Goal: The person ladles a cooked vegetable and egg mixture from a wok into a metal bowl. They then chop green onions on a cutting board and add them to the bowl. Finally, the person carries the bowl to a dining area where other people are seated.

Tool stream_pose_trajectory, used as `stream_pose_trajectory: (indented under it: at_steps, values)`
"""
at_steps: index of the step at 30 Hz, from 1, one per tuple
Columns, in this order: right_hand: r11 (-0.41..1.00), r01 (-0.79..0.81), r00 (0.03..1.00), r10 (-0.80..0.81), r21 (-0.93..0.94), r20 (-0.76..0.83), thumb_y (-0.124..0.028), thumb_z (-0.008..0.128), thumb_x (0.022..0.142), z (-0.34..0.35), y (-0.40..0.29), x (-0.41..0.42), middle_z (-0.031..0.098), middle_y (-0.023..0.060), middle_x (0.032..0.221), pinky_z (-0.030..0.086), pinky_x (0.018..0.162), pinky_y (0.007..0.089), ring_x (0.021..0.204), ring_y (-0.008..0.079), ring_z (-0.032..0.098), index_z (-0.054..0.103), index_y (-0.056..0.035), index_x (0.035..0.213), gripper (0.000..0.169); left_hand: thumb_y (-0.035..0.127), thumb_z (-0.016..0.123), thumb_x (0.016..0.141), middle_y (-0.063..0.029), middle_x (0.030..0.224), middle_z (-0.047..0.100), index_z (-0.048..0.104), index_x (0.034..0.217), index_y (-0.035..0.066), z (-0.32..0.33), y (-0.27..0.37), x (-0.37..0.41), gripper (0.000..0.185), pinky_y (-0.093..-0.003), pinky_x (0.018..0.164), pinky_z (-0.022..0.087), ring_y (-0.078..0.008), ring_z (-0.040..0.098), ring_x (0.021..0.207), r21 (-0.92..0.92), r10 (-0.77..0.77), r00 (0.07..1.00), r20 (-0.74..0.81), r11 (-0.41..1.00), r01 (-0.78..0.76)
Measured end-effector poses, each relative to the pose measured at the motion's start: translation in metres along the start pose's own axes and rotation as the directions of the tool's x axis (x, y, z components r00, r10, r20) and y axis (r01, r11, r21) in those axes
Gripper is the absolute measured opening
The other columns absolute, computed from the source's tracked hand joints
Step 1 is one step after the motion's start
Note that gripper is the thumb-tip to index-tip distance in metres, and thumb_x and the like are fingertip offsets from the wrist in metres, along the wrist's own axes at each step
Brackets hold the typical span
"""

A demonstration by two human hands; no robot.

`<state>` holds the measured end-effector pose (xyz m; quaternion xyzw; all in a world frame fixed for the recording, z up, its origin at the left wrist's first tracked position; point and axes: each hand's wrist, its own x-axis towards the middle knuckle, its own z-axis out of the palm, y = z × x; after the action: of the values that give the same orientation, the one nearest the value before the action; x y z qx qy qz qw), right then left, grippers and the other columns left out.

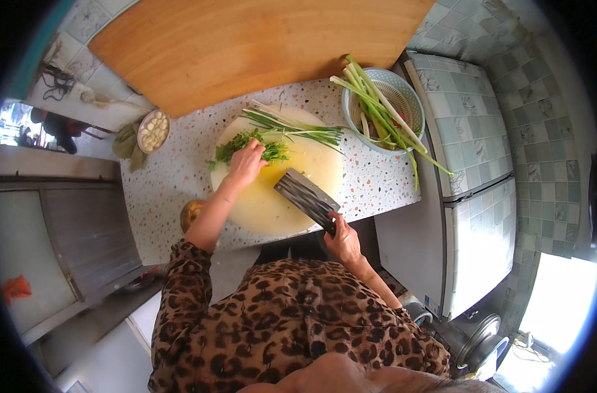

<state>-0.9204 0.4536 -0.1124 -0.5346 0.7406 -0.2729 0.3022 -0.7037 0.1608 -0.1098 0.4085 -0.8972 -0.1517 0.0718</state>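
A round, pale cutting board (259,211) lies on the speckled countertop. My left hand (248,159) rests on a bunch of leafy green herbs (234,146) at the board's left side; its fingertips are bent at the cut stems, and whether they grip any is unclear. In my right hand (344,239) is the dark handle of a cleaver (305,196), whose broad patterned blade is over the board's lower right part, pointing up and left. Thin green onions (298,128) lie across the board's far side, beyond the herbs.
A blue basin (416,105) with a strainer and long leeks (384,105) stands at the back right, beside a tiled-pattern refrigerator (475,127). At the left are a bowl of peeled garlic cloves (154,131), a green cloth (126,142) and a round container (191,214) near my left forearm.
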Motion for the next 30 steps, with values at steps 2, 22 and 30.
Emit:
stream_pose_trajectory:
  at_steps: [2, 22, 30]
  values:
    - [0.999, -0.022, 1.000, 0.022, 0.030, -0.004, -0.007, 0.069, 0.077, 0.003, -0.003, -0.003, 0.065, 0.0209, 0.088, 0.054, 0.070, 0.0462, 0.079, 0.0401, 0.066, 0.047, -0.0090, 0.127, 0.055, 0.010, 0.068, 0.085, -0.0161, 0.098, 0.061, 0.059, 0.097, 0.000, 0.013, -0.008, -0.007, 0.017, -0.0437, 0.070, 0.054, -0.0346, 0.066, 0.085, 0.028, 0.031, 0.999, 0.023, 0.999, -0.031]
    - [0.978, -0.046, 0.994, 0.066, 0.202, -0.090, -0.006, 0.065, 0.078, -0.007, -0.017, -0.028, 0.061, 0.0161, 0.076, 0.050, 0.064, 0.0379, 0.066, 0.0322, 0.062, 0.048, -0.0048, 0.125, 0.050, 0.008, 0.073, 0.083, -0.0115, 0.101, 0.061, 0.060, 0.107, 0.004, -0.010, -0.026, 0.040, 0.028, -0.0417, 0.077, 0.051, -0.0318, 0.064, 0.089, -0.145, -0.088, 0.964, -0.250, 0.988, 0.053]
    - [0.970, -0.065, 0.990, 0.092, 0.234, -0.106, -0.006, 0.064, 0.078, -0.002, -0.014, -0.039, 0.061, 0.0160, 0.076, 0.050, 0.063, 0.0375, 0.066, 0.0327, 0.062, 0.048, -0.0048, 0.124, 0.049, 0.015, 0.076, 0.081, -0.0135, 0.106, 0.058, 0.058, 0.108, 0.004, 0.019, 0.019, -0.006, 0.035, -0.0431, 0.068, 0.055, -0.0345, 0.066, 0.083, -0.040, 0.134, 0.991, -0.015, 0.990, -0.134]
